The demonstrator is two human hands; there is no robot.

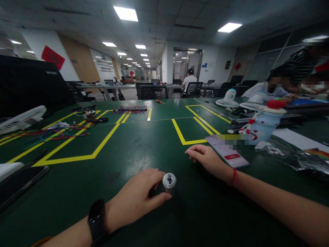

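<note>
A small silver cylindrical motor [169, 183] stands upright on the green table, its short shaft pointing up. My left hand [136, 195], with a black watch on the wrist, has its thumb and fingers closed around the motor's side. To the right and farther forward, my right hand [207, 158] hovers at or just above the tabletop with fingers curled together. Whatever its fingertips may hold is hidden or too small to name. Just beyond that hand lies a phone [238, 160] with a lit screen and a red button.
Yellow tape [69, 159] marks the green table [144, 147]. Loose wires [64, 132] and a screwdriver [159, 102] lie farther off. A blue cup [267, 123], plastic bags [290, 157] and white fans [228, 99] stand at right. People sit beyond.
</note>
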